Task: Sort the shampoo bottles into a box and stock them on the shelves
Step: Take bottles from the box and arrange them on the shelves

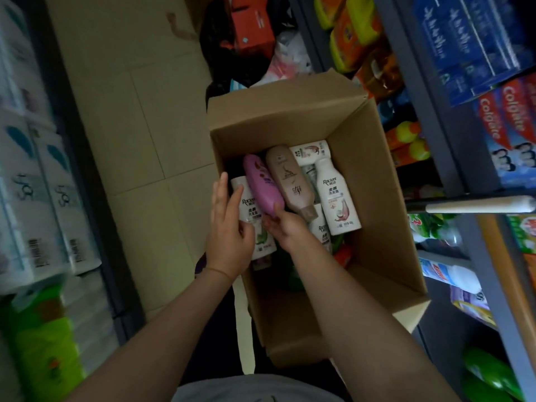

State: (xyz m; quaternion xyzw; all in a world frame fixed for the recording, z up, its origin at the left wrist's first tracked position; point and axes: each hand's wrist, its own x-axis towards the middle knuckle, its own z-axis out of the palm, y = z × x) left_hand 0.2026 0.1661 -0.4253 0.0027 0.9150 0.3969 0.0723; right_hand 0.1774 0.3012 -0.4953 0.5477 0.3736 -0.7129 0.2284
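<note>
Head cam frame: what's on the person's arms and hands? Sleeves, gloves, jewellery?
Both forearms are bare, with no sleeves in view and no gloves. The left hand has a thin band around its wrist. The right hand shows nothing worn. A grey garment shows at the bottom edge.

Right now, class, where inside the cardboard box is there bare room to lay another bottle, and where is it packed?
Free: the brown cardboard box floor nearest the person, beside the right forearm. Crowded: the far half, where the purple bottle, tan bottle and white bottles lie touching. The left hand and right hand fill the left side.
</note>
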